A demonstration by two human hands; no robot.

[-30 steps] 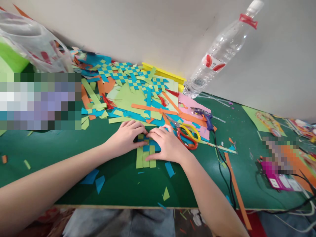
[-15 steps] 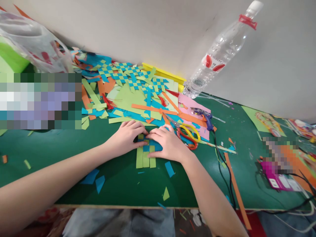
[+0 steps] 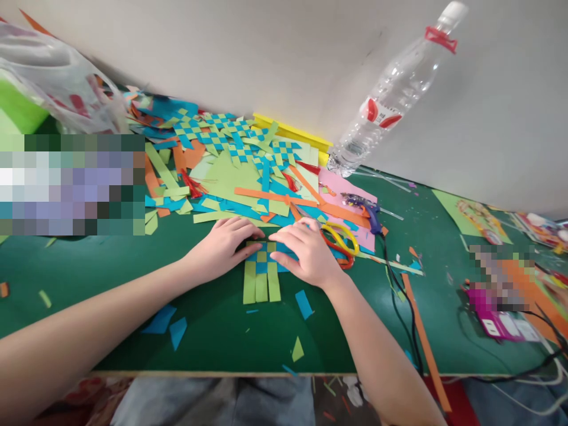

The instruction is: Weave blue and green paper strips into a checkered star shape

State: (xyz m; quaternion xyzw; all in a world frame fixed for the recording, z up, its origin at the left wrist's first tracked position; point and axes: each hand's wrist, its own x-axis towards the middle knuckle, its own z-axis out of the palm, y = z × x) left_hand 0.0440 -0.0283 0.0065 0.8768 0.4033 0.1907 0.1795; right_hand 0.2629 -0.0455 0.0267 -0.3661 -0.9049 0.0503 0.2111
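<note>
A small woven mat of green and blue paper strips (image 3: 261, 266) lies on the table between my hands, with its green ends pointing toward me. My left hand (image 3: 224, 245) rests at the mat's upper left, thumb touching it and parted from the bent fingers. At the upper right, my right hand (image 3: 304, 248) has its thumb and fingers apart over the blue strip ends. Neither hand visibly pinches the paper; the mat's far edge is partly hidden by fingers. Scissors with yellow and red handles (image 3: 339, 238) lie beside my right hand, their blades partly covered.
Woven pieces (image 3: 213, 139) and loose strips are heaped at the back. A glue gun (image 3: 370, 213) with a black cord lies to the right. A plastic bottle (image 3: 390, 100) stands by the wall, and a plastic bag (image 3: 62, 77) sits at left. Scraps dot the table.
My right thumb has moved up off the green ends. My hands have drawn slightly apart, showing more of the weave. The view has shifted slightly.
</note>
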